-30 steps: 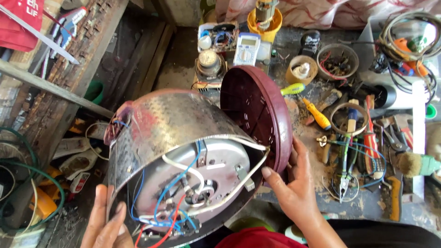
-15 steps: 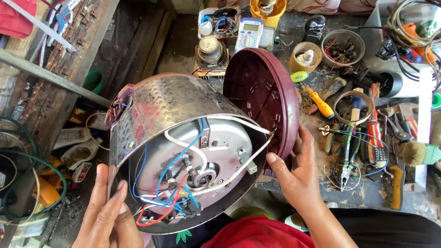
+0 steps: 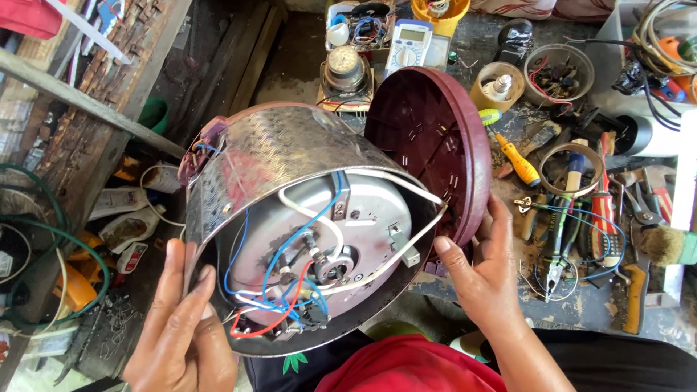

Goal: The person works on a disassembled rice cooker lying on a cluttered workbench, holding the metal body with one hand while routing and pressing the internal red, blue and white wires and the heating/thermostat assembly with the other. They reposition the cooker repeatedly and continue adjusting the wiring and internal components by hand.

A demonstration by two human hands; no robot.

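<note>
The rice cooker [image 3: 290,218] lies tipped on its side in the person's lap, its underside facing up. The maroon base cover [image 3: 428,145] is already off and swung aside, so the blue, red and white wires [image 3: 290,290] lie bare. The left hand [image 3: 181,327] spreads flat against the metal shell; the right hand [image 3: 479,272] has its grip curled round the cover's rim. Screwdrivers and pliers [image 3: 559,239] wait on the surface, and the wiring itself looks untouched
</note>
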